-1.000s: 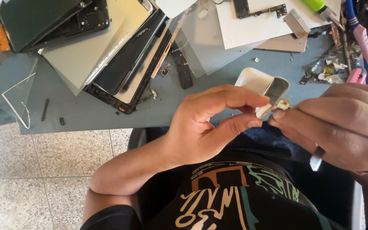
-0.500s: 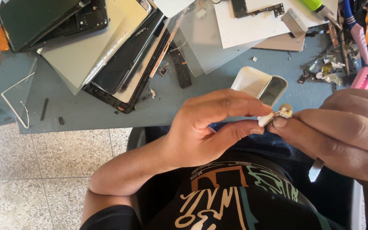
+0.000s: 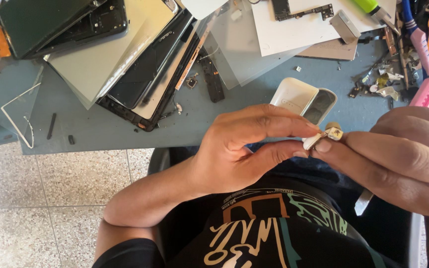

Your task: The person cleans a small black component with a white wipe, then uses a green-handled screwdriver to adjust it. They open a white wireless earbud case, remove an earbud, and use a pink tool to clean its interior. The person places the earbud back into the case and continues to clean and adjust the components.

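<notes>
Your left hand (image 3: 234, 149) comes in from the lower left with its fingers curled, and its thumb and forefinger are pinched tight on a small white earbud (image 3: 323, 136). Your right hand (image 3: 398, 159) meets it from the right: its fingertips close on the other end of the same earbud, so the piece sits squarely between the two hands, gripped from both sides. The earbud is held in the air above your lap, just in front of the near edge of the bench (image 3: 254, 106), not resting on anything. Its tip shows a small metallic or yellowish part; the detail is too small to tell more.

Your right hand also carries a slim metal tool (image 3: 363, 201), whose flat end sticks out below the palm toward your lap.

Just behind the earbud, on the bench, lies an open white charging case (image 3: 301, 99) with its lid tipped back; it is near your fingertips but apart from them. Farther left on the bench a stack of dismantled phone screens and frames (image 3: 140, 64) lies well away from both hands. At the right end sit a pink-handled tool (image 3: 425, 92) and a scatter of small parts (image 3: 378, 82).
</notes>
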Action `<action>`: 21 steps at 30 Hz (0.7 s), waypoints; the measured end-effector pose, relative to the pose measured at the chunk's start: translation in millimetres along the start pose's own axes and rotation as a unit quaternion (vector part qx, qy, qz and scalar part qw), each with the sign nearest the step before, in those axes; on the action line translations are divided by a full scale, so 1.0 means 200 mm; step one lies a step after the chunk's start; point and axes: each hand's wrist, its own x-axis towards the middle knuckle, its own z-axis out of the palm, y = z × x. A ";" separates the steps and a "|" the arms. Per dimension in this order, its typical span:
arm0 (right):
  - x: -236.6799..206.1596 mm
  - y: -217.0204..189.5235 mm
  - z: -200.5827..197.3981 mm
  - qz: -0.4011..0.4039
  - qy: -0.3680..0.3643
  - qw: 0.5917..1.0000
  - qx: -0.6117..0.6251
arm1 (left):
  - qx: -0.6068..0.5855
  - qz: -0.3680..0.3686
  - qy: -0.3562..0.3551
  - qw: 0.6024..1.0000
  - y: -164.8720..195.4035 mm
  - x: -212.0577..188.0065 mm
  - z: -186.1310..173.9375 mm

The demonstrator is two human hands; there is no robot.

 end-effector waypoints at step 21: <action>0.06 0.07 0.03 0.020 0.008 1.000 0.010 | -0.201 -0.087 0.026 0.975 -0.07 -0.02 0.02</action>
